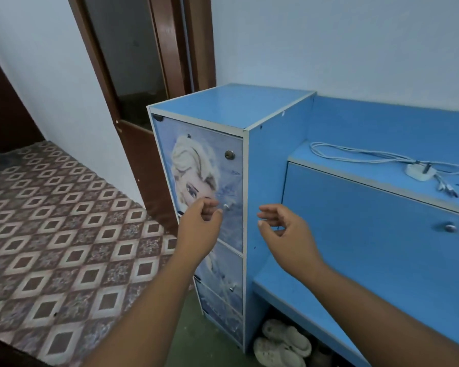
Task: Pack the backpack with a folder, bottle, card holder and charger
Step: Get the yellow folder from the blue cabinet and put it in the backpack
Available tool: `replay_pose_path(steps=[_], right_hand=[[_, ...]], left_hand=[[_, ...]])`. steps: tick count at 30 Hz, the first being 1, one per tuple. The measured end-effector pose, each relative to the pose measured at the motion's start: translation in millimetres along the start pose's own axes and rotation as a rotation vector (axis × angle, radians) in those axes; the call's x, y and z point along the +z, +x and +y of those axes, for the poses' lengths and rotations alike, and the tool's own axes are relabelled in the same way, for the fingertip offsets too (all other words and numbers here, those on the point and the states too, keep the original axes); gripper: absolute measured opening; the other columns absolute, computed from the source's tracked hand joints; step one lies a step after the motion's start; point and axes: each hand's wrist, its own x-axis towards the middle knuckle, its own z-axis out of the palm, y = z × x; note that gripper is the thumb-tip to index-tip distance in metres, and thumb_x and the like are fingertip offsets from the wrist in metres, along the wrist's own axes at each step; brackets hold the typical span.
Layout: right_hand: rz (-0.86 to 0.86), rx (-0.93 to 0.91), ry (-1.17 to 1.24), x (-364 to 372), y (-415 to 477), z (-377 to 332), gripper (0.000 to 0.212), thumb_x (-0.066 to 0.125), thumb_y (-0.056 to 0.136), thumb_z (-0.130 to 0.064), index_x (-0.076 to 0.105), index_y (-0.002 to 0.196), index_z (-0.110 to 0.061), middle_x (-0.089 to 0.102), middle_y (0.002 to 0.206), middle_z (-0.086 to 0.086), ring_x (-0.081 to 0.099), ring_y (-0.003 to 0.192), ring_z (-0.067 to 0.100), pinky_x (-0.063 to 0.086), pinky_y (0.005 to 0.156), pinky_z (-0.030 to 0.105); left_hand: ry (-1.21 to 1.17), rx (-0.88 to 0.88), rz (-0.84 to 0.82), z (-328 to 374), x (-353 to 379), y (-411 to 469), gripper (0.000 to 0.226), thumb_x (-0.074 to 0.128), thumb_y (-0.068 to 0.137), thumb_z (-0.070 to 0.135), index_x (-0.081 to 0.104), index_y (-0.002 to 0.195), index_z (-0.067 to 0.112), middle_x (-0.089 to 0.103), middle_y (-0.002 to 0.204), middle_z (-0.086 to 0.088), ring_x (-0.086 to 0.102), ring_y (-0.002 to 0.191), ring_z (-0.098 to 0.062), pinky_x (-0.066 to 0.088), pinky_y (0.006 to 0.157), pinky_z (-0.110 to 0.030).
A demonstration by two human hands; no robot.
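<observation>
the left hand hovers at the printed door of the tall blue cabinet, fingers half curled, thumb tip just beside the small metal knob, pinching nothing. the right hand hangs before the cabinet's side, fingers loosely bent and apart, holding nothing. the white charger with its looped cable lies on the blue bench at right, well apart from both hands. pale clogs sit on the floor below.
</observation>
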Motion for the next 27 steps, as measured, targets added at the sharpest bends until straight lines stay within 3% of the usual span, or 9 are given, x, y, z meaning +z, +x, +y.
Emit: replay_pose_path(steps=[4,7,8,12,15,19,22,25,27], right_hand=[[0.066,0.032,-0.01,11.5,2.0,-1.3,0.02,0.066,0.095,-0.015,0.065,0.111,-0.027,0.069,0.105,-0.013,0.061,0.092,-0.006,0.048,0.073,0.007],[0.088,0.034,-0.042,21.5,4.3,-4.5,0.019,0.066,0.095,-0.017,0.065,0.111,-0.027,0.069,0.104,-0.015,0.061,0.093,-0.007,0.048,0.072,0.007],[0.106,0.033,-0.054,24.6,6.1,-5.8,0.019,0.066,0.095,-0.017,0.065,0.11,-0.027,0.07,0.103,-0.015,0.062,0.093,-0.007,0.048,0.072,0.007],[0.169,0.058,-0.065,36.4,7.4,-11.0,0.019,0.066,0.094,-0.015,0.064,0.105,-0.031,0.07,0.102,-0.015,0.063,0.092,-0.005,0.049,0.071,0.009],[0.208,0.061,-0.067,42.4,6.2,-14.4,0.022,0.066,0.094,-0.014,0.063,0.099,-0.035,0.072,0.1,-0.013,0.064,0.09,-0.003,0.051,0.067,0.011],[0.258,0.05,-0.079,49.0,5.9,-17.7,0.02,0.067,0.094,-0.014,0.064,0.096,-0.034,0.072,0.096,-0.01,0.064,0.085,-0.002,0.05,0.062,0.01],[0.266,0.046,-0.104,56.6,6.0,-17.3,0.02,0.067,0.093,-0.014,0.064,0.094,-0.034,0.072,0.094,-0.011,0.064,0.085,-0.001,0.049,0.066,0.011],[0.264,0.034,-0.106,65.0,9.9,-18.8,0.02,0.066,0.093,-0.011,0.066,0.096,-0.031,0.072,0.092,-0.012,0.065,0.085,0.0,0.05,0.067,0.011],[0.254,0.033,-0.097,72.1,15.0,-19.9,0.014,0.066,0.093,-0.01,0.068,0.1,-0.023,0.072,0.092,-0.008,0.065,0.084,0.003,0.049,0.066,0.011]], left_hand=[[0.011,-0.031,-0.052,-9.3,5.5,15.5,0.011,0.067,0.097,0.026,0.064,0.107,0.02,0.062,0.087,0.006,0.058,0.076,-0.005,0.043,0.06,-0.009],[-0.048,-0.034,-0.072,-13.3,11.0,27.1,0.016,0.069,0.095,0.032,0.065,0.104,0.02,0.064,0.085,0.006,0.059,0.074,-0.005,0.043,0.058,-0.007],[-0.052,-0.026,-0.087,-14.2,13.0,31.4,0.015,0.069,0.095,0.033,0.065,0.101,0.02,0.065,0.084,0.005,0.061,0.075,-0.007,0.044,0.061,-0.01],[-0.082,-0.032,-0.209,-19.4,18.6,44.4,0.016,0.066,0.095,0.025,0.059,0.084,0.018,0.072,0.082,-0.01,0.071,0.079,-0.028,0.06,0.075,-0.048],[-0.087,-0.016,-0.224,-21.7,20.4,51.7,0.02,0.065,0.09,0.017,0.052,0.074,0.016,0.071,0.075,-0.017,0.072,0.073,-0.032,0.06,0.074,-0.056],[-0.166,-0.02,-0.215,-19.0,22.0,52.7,0.021,0.065,0.082,0.014,0.05,0.068,0.015,0.065,0.052,-0.005,0.066,0.052,-0.019,0.061,0.063,-0.053],[-0.233,-0.034,-0.185,-22.8,12.8,46.0,0.027,0.065,0.083,0.009,0.045,0.065,0.014,0.056,0.056,-0.015,0.059,0.052,-0.022,0.057,0.056,-0.051],[-0.302,-0.015,-0.182,-44.0,-12.3,32.5,0.024,0.061,0.079,0.014,0.042,0.064,0.014,0.054,0.056,-0.025,0.057,0.047,-0.02,0.051,0.044,-0.034],[-0.393,-0.012,-0.195,-59.5,-32.5,25.7,0.02,0.058,0.076,0.013,0.043,0.064,0.011,0.057,0.049,-0.014,0.054,0.042,-0.016,0.048,0.044,-0.028]])
